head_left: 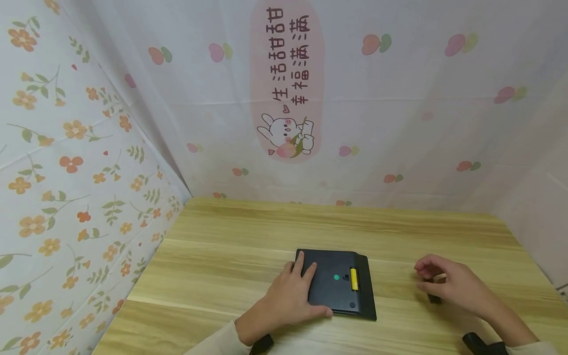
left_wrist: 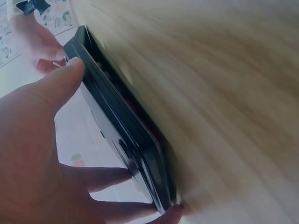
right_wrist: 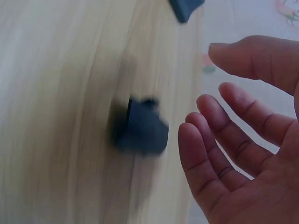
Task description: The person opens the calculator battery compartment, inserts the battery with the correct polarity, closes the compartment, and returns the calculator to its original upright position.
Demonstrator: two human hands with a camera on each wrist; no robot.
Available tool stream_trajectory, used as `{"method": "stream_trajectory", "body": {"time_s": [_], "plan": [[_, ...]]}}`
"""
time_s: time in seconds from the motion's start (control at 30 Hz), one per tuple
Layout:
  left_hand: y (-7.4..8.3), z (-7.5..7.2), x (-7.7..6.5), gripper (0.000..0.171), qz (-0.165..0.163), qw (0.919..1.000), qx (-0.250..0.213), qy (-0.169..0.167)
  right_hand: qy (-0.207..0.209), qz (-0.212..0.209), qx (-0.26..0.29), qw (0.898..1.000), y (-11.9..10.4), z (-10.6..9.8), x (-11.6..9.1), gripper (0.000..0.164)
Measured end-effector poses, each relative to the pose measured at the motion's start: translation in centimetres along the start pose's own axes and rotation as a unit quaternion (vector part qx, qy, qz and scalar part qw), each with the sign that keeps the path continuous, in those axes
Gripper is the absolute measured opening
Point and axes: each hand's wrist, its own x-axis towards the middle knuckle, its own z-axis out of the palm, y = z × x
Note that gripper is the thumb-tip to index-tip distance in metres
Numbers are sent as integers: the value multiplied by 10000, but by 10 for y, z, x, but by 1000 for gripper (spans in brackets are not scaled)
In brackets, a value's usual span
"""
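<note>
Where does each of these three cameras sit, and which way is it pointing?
Head: looks forward and down at the wooden table; both hands show, the left hand resting on the flat black device.
Left wrist: along the device's edge; fingers show.
Right wrist: open right hand beside a small dark cover.
All three share the table.

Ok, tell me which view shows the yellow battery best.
The head view: the yellow battery sits plainly in the open slot on the back of the black device, right of a green dot. The left wrist view shows only the device's edge; the right wrist view shows no battery.
</note>
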Motion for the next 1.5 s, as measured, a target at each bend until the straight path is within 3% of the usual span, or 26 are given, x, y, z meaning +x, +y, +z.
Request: {"method": "stream_trajectory", "body": {"time_s": [0.17,0.5,0.83,1.13,1.5], "plan": [[-9,0,-3,108,53,9996,-266,-19,-195,-68,-106,9997,17,-13,-7,46],[-12,-2,-4,105,20,9988,-481,-39,-909,-707,33,9933,42,-20,-10,75],[-12,-2,-4,104,29,9990,-443,33,-716,-867,-423,9928,46,-15,-10,78],[-11,-3,-4,104,10,9993,-376,-44,-743,-730,-672,9923,43,-13,-7,78],[-12,-1,-5,104,38,9995,-316,0,-431,-651,-1291,9886,37,-8,-6,77]]}}
